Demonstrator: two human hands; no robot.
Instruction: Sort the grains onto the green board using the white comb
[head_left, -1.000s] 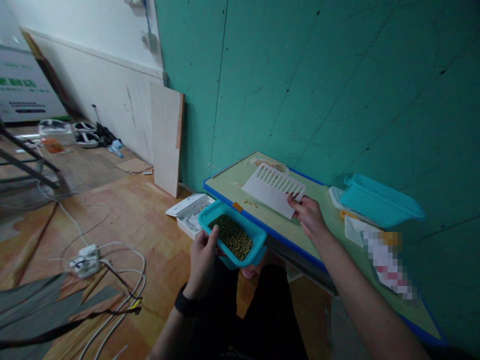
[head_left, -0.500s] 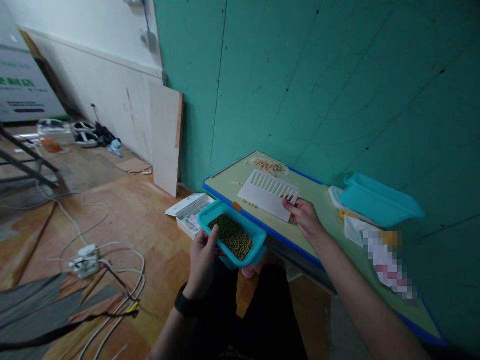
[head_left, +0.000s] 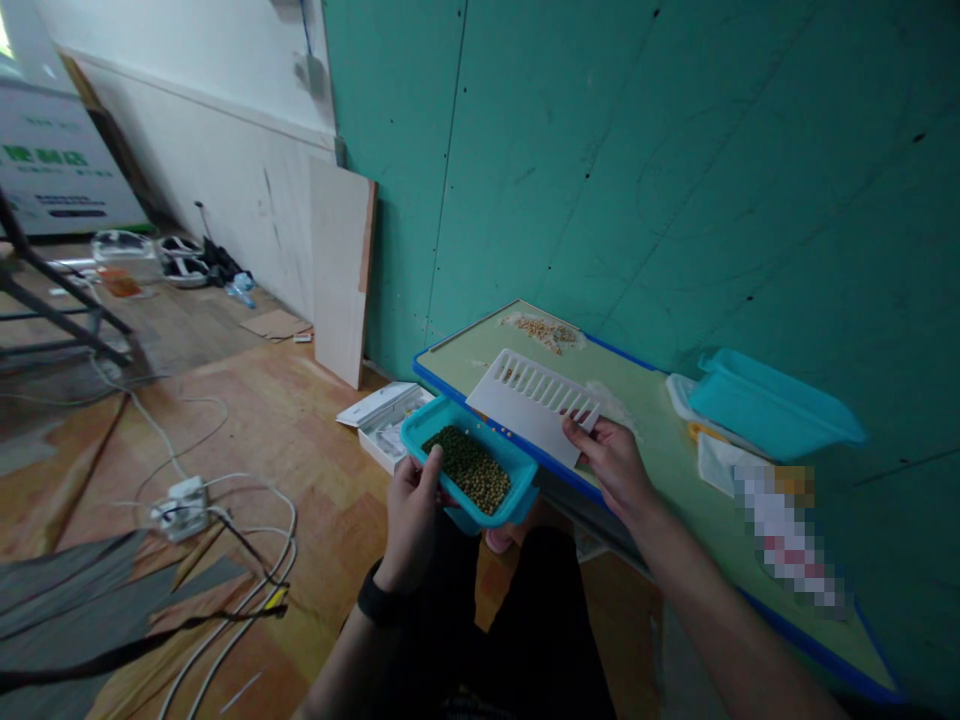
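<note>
Tub [head_left: 520, 477] of beans [head_left: 474, 468] at worktop's [head_left: 675, 500] edge, seemingly to catch strays
Left fingers [head_left: 430, 472] grip it; right fingers [head_left: 581, 437] pinch slotted plate [head_left: 517, 413] above worktop.

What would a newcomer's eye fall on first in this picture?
Most likely the turquoise tray of green and tan beans, held in the left hand beside the blue-edged table. Next, perhaps, the white slotted plate in the right hand, over the table's near edge. Behind, the large green wall fills much of the upper picture.
</note>
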